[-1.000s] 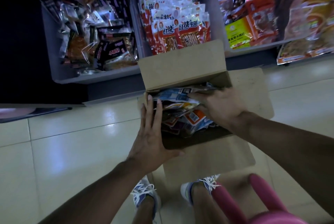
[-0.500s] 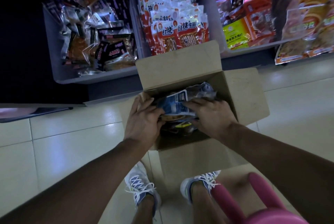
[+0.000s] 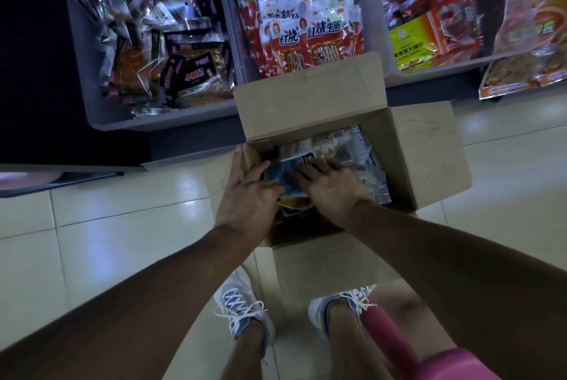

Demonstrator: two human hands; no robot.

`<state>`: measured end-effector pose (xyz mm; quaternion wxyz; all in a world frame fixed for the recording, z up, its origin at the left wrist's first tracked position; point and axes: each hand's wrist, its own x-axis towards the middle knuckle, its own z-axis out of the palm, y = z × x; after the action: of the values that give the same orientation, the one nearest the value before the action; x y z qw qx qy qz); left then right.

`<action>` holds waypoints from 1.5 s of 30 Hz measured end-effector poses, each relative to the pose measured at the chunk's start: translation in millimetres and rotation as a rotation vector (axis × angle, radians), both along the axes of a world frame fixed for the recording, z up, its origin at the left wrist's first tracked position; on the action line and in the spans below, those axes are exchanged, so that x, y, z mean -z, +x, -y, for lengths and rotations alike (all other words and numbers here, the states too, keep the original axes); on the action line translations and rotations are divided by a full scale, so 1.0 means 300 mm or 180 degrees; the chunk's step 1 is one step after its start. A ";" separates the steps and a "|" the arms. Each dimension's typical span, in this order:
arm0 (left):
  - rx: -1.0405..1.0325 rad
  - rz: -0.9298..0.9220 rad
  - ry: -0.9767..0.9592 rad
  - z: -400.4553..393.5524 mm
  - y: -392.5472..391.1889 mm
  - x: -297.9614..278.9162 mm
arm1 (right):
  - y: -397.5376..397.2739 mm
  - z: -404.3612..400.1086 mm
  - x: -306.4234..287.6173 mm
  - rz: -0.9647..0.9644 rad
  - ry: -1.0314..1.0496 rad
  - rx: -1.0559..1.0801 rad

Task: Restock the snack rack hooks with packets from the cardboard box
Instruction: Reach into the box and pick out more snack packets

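Both my hands down in cardboard box (image 3: 429, 161) on floor. Left hand (image 3: 248, 198) curls over near wall, fingertips on blue packet (image 3: 282, 172) — steadying, I judge. Right hand (image 3: 329, 186) fingers spread flat on same packet; underside grip hidden, cannot tell.

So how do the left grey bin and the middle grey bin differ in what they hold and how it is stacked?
The left bin holds dark and clear packets lying jumbled at all angles; the middle bin holds red and white packets standing in tidy upright rows. The cardboard box flap covers part of the middle bin's front, while the left bin's front is in full view. Both are grey, open-topped and well filled.
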<state>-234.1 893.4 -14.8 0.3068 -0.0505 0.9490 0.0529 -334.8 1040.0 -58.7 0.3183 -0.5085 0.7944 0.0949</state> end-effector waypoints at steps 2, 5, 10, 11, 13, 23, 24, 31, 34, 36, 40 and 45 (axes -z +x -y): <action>0.0046 -0.0064 0.0091 0.004 0.013 0.004 | -0.006 0.013 -0.003 0.0052 0.0028 0.0007; -0.0006 -0.0831 0.0517 0.013 0.055 0.025 | -0.022 0.016 -0.045 0.0087 -0.0143 0.0040; -0.1510 -0.1700 0.1542 0.006 0.142 -0.042 | -0.066 -0.043 -0.179 0.0143 -0.0334 0.0555; -0.1977 -0.1769 0.1744 0.001 0.151 -0.076 | -0.077 -0.059 -0.213 0.0259 -0.0378 0.0822; -0.2876 -0.1933 0.2150 -0.006 0.156 -0.135 | -0.102 -0.087 -0.281 0.0467 -0.0735 0.1422; -0.4374 -0.1061 0.3683 0.005 0.020 -0.363 | -0.172 -0.169 -0.618 0.2772 -0.2364 0.3896; -0.4324 -0.0975 0.3977 0.004 0.007 -0.400 | -0.164 -0.172 -0.646 0.3009 -0.2421 0.4017; -0.3784 -0.0380 0.4652 -0.080 -0.012 -0.844 | -0.019 -0.083 -0.999 0.3663 -0.2545 0.4916; -0.3783 -0.0577 0.4439 -0.068 0.018 -1.041 | 0.025 -0.045 -1.212 0.3621 -0.2726 0.4889; -0.3638 -0.0600 0.4364 -0.034 0.041 -1.176 | 0.047 -0.021 -1.351 0.3639 -0.2956 0.4852; -0.3251 -0.0744 0.4262 0.038 0.094 -1.416 | 0.089 0.020 -1.594 0.3890 -0.3342 0.4705; -0.2872 -0.0997 0.4060 0.142 0.166 -1.699 | 0.140 0.094 -1.849 0.4346 -0.3805 0.4597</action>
<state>-184.4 850.8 495.0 0.0885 -0.2365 0.6558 0.7114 -292.8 1012.0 496.0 0.3698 0.0487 0.4808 -0.7936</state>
